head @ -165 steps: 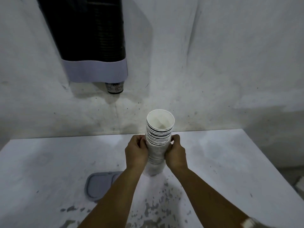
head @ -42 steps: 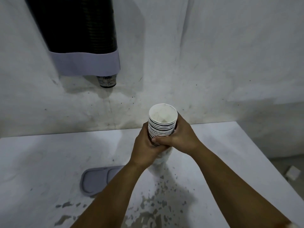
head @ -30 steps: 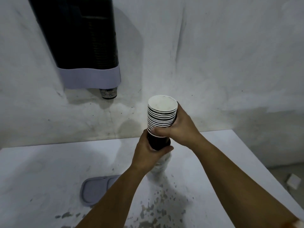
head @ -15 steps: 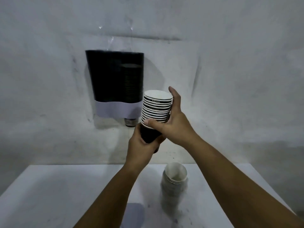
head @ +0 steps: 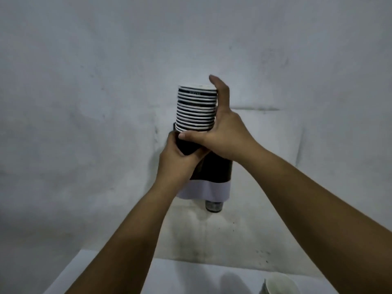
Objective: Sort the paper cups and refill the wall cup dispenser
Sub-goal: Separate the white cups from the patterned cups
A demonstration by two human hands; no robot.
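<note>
A grey wall [head: 84, 102] is faced above the counter [head: 191, 276]. The dispenser [head: 214, 177] is not yet refilled. The cup stack [head: 196, 109] is held raised before it, gripped by the right hand [head: 224, 134] and the left hand [head: 176, 162] beneath. More cups [head: 280, 285] are left behind.

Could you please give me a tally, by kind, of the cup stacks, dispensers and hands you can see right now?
Cup stacks: 2, the held stack and the stack on the table
Wall cup dispensers: 1, the dispenser with one cup bottom poking out underneath
Hands: 2, the left hand and the right hand, both gripping the held stack
Total: 5
</note>
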